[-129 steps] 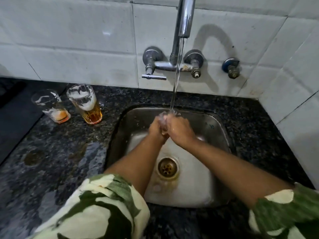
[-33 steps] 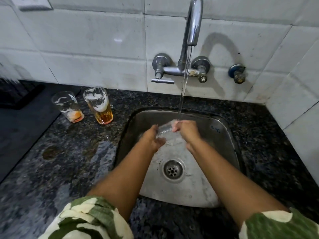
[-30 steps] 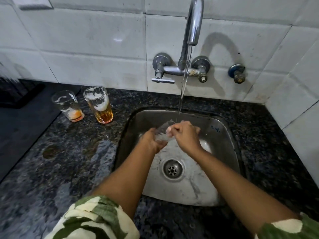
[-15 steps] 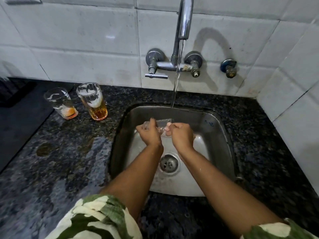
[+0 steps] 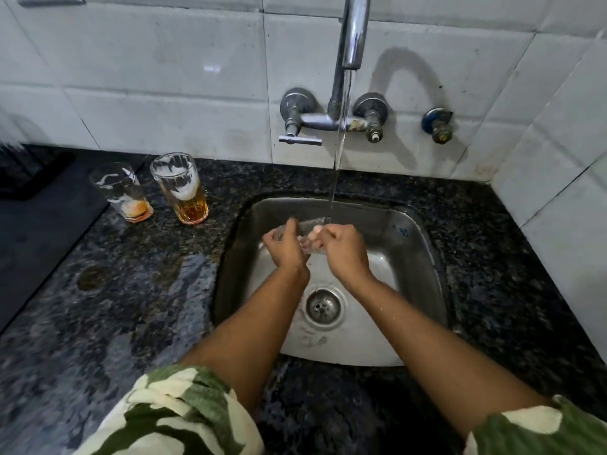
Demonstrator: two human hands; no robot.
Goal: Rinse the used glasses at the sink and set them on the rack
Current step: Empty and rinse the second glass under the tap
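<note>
Over the steel sink (image 5: 414, 244) I hold a clear glass (image 5: 308, 226) on its side under the running water. My left hand (image 5: 285, 246) grips its base end. My right hand (image 5: 341, 249) is at its mouth, with fingertips inside the glass. The stream from the tap (image 5: 353, 34) lands at the glass's right end. Two used glasses stand on the counter to the left: one with orange dregs (image 5: 123, 192) and one with amber liquid and foam (image 5: 180, 188).
Dark speckled granite counter (image 5: 131, 290) surrounds the sink, wet near its left rim. A dark mat (image 5: 39, 218) lies at far left. White tiled walls stand behind and at right, with a small valve (image 5: 438, 124) on the back wall. The drain (image 5: 323, 307) sits mid-sink.
The glass has gone from tilted to lying on its side between my hands. My right fingers have moved into its mouth. Water keeps running.
</note>
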